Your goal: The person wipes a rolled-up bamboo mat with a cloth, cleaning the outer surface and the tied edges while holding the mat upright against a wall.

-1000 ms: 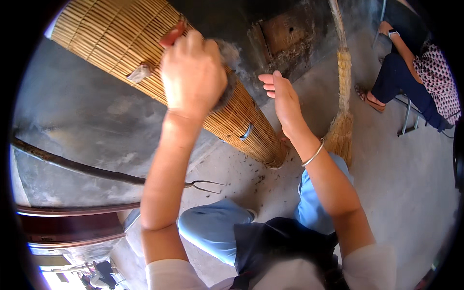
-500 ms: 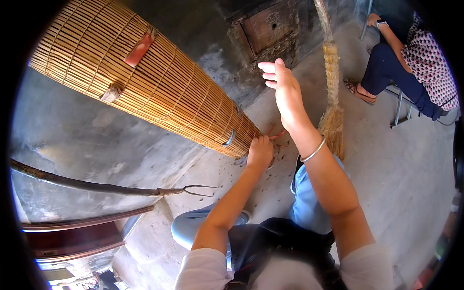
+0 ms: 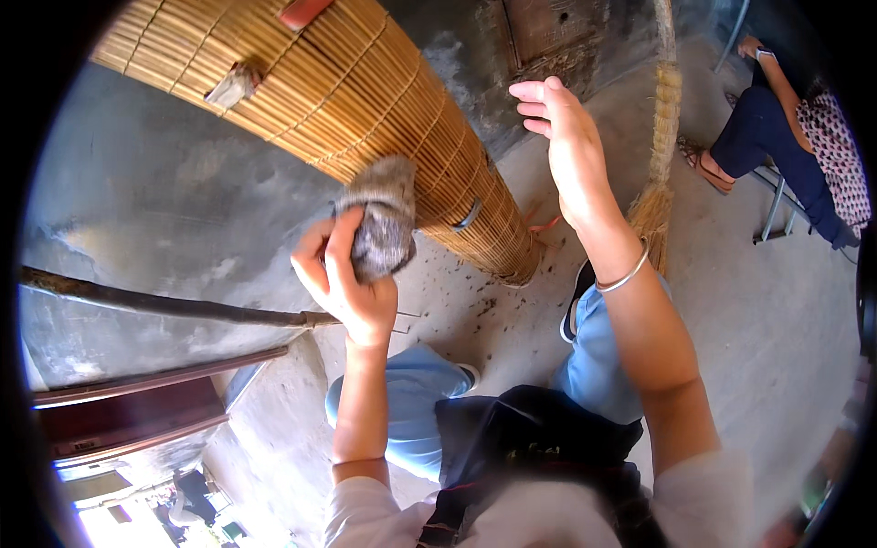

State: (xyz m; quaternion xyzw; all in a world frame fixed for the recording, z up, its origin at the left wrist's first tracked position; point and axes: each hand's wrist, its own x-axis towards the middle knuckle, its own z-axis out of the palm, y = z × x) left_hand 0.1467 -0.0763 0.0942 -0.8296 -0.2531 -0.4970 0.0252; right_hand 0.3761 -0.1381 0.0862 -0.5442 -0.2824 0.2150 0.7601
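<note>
A tall rolled mat of thin bamboo slats (image 3: 365, 119) stands on the floor, bound with cords and leaning toward the upper left. My left hand (image 3: 352, 283) grips a rough grey-brown lump (image 3: 384, 219), perhaps bunched cloth, beside the mat's left side. The lump overlaps the slats in view; whether it touches them I cannot tell. My right hand (image 3: 571, 137), with a bangle at the wrist, is raised to the right of the mat, fingers stretched out and holding nothing. Clips and folded scraps, one a grey-white scrap (image 3: 236, 84), sit on the slats.
A straw broom (image 3: 653, 210) stands at the right. Beyond it, a seated person (image 3: 763, 128) in dark trousers is partly in view. At the left, a long wooden-handled fork (image 3: 174, 304) lies across the view above a dark red panel (image 3: 137, 411). Dark debris dots the floor.
My left hand has come away from the mat's foot, up and to the left, and now holds the grey-brown lump. My right hand stays raised. The whole view has shifted.
</note>
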